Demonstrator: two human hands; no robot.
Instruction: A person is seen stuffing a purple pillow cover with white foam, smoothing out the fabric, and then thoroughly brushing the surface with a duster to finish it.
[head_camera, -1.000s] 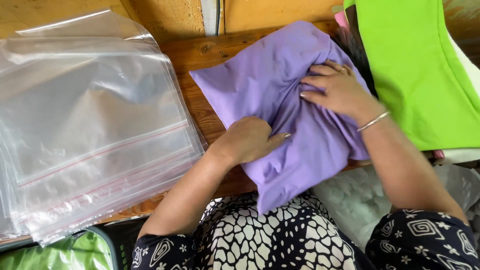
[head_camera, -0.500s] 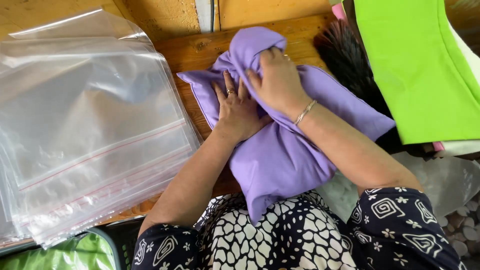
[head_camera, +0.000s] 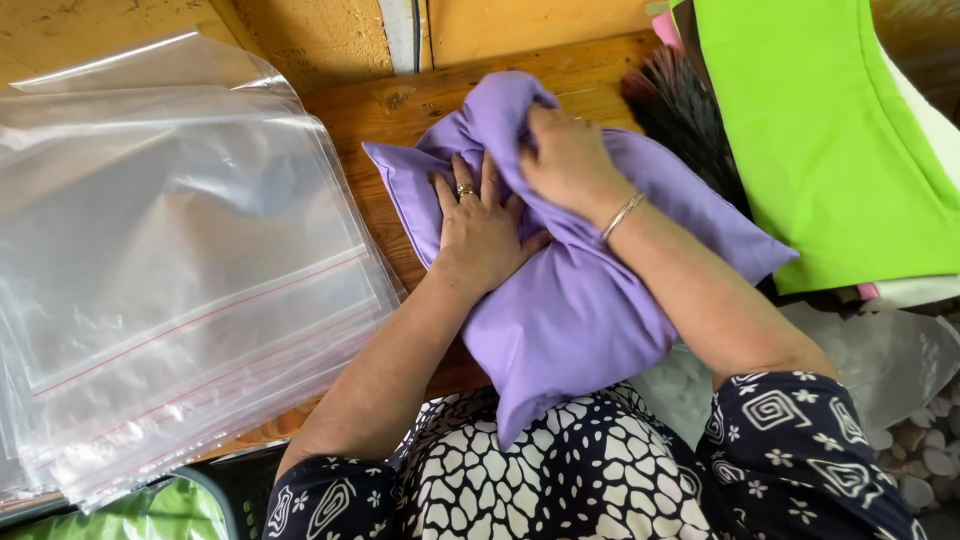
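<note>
Right hand now crossed over to far end of purple pillowcase, gripping bunched fabric; left hand flat, pressing centre. Pillowcase lies diagonally, desk front edge; zip bags left.

Bright, even daylight fills the sharp frame. Glare streaks the clear plastic bags. Soft shadows lie beneath the forearms.

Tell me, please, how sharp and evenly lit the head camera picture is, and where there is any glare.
Head view: soft daylight, no hard shadows; the hands, left and right, and the purple fabric look sharp; pale glare streaks the stack of clear plastic bags; the green fabric looks very bright.
</note>
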